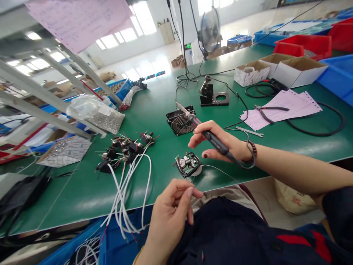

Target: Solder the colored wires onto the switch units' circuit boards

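My right hand (220,141) comes in from the right, wearing a beaded bracelet, and is shut on a black soldering iron (197,119), whose tip points up and left. The tip hangs above a small black fan with a metal grille (180,123), apparently not touching it. Below the iron lies a small circuit board (188,164) with coloured wires. My left hand (171,213) is near the table's front edge, thumb and fingers pinched, with nothing visible between them. To its left lie long white wires (124,195) running from a cluster of wired black switches (124,149).
The green table mat (68,198) also holds an iron stand (212,95), pliers (270,109) on pink papers (281,110), a small wrench (249,131), and white cardboard boxes (252,73). A bag of small metal parts (95,116) lies left; a blue bin (338,77) stands right.
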Available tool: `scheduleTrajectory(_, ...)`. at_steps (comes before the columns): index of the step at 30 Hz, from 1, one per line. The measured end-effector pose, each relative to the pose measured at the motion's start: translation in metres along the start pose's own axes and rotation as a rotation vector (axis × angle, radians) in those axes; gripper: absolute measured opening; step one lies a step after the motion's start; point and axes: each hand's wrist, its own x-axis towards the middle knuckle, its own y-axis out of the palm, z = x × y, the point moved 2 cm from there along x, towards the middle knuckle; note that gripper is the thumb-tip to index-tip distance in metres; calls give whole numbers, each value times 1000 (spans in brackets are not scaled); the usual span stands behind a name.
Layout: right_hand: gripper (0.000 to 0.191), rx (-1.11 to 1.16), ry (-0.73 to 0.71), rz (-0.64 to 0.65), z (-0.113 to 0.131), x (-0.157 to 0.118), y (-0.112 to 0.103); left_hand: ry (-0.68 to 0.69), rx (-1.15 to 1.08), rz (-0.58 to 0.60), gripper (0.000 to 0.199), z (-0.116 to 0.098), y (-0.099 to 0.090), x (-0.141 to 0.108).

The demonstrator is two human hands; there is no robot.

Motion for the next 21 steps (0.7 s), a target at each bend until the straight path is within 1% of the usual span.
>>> scheduleTrajectory(2, 52, 104, 1, -9, 15, 1, -2, -14, -115, -112, 30, 0, 5, -3)
scheduleTrajectory(4, 55, 230, 14, 8, 28, 0, 1, 24, -172, -173, 34, 1, 14, -5)
scheduleTrajectory(6, 56, 303, 37, 31, 35, -2, 8, 74, -204, -221, 35, 2, 21, -6)
scheduleTrajectory(9, 46, 285, 57, 66, 41, -5, 16, 140, -212, -271, 34, 8, 23, -9)
scheduleTrajectory(11, 38, 199, 61, 82, 45, -5, 14, 174, -180, -282, 32, 16, 19, -11)
scheduleTrajectory(14, 34, 3, 28, 33, 52, -4, -5, 238, -45, -278, 25, 33, 5, -11)
scheduleTrajectory(17, 30, -185, -47, -31, 62, -3, -34, 387, 187, -263, 23, 45, -13, -10)
scheduleTrajectory(19, 37, -267, -62, -65, 68, -4, -50, 449, 349, -226, 25, 45, -24, -9)
scheduleTrajectory(20, 41, -306, -63, -90, 72, -5, -54, 453, 420, -204, 25, 42, -27, -9)
scheduleTrajectory(21, 45, -343, -61, -106, 75, -5, -56, 445, 478, -184, 21, 38, -29, -10)
